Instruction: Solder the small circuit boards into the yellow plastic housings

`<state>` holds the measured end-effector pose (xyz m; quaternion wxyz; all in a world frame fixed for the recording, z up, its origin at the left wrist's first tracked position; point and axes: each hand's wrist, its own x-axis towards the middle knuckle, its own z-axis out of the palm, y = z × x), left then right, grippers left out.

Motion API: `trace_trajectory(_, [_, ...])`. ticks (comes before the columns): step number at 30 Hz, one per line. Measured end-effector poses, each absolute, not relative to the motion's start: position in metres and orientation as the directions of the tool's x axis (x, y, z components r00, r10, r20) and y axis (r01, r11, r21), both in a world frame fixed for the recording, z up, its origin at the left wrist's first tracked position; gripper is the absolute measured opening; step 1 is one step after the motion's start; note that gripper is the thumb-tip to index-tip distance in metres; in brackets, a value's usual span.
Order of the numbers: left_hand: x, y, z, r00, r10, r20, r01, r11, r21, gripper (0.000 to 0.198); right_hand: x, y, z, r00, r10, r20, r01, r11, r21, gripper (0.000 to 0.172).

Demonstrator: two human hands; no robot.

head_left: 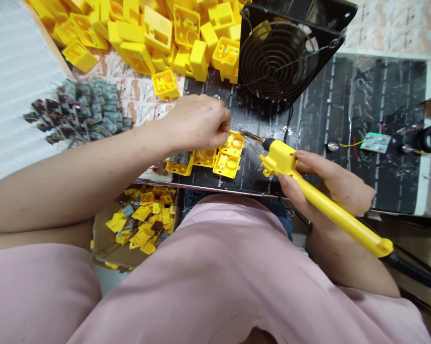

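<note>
My left hand (197, 122) reaches over a row of small yellow plastic housings (215, 157) on the black mat (344, 124), fingers pinched together at the rightmost housing (234, 142); what they pinch is hidden. My right hand (326, 184) is wrapped round a yellow soldering iron (319, 196). The iron's metal tip (249, 136) points left and touches that same housing near my left fingertips.
A heap of yellow housings (147, 33) fills the back. A pile of small circuit boards (79, 112) lies at left. A black fan with a wire guard (283, 52) stands behind. A box of assembled yellow parts (144, 224) sits below the table edge. A circuit board (375, 142) with wires lies at right.
</note>
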<state>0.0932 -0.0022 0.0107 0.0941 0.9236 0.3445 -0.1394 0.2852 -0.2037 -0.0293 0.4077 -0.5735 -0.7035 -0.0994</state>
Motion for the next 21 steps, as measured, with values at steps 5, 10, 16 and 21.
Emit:
trace_trajectory(5, [0.083, -0.005, 0.009, 0.787, 0.561, -0.259, 0.601, -0.791, 0.112, 0.038, 0.287, -0.205, -0.031, 0.011, 0.738, 0.675, 0.877, 0.318, -0.361, 0.048])
trace_trajectory(10, [0.067, -0.006, 0.006, 0.833, 0.509, -0.218, 0.548, -0.815, 0.190, 0.039, 0.290, -0.206, -0.034, 0.062, 0.724, 0.687, 0.854, 0.317, -0.412, 0.041])
trace_trajectory(16, [0.056, -0.007, -0.006, 0.828, 0.553, -0.090, 0.556, -0.792, 0.252, 0.031, 0.290, -0.213, -0.044, 0.192, 0.733, 0.652, 0.765, 0.304, -0.567, 0.047])
trace_trajectory(21, [0.055, -0.011, -0.014, 0.842, 0.539, -0.029, 0.533, -0.820, 0.210, 0.030, 0.293, -0.213, -0.043, 0.153, 0.738, 0.658, 0.719, 0.373, -0.586, 0.044])
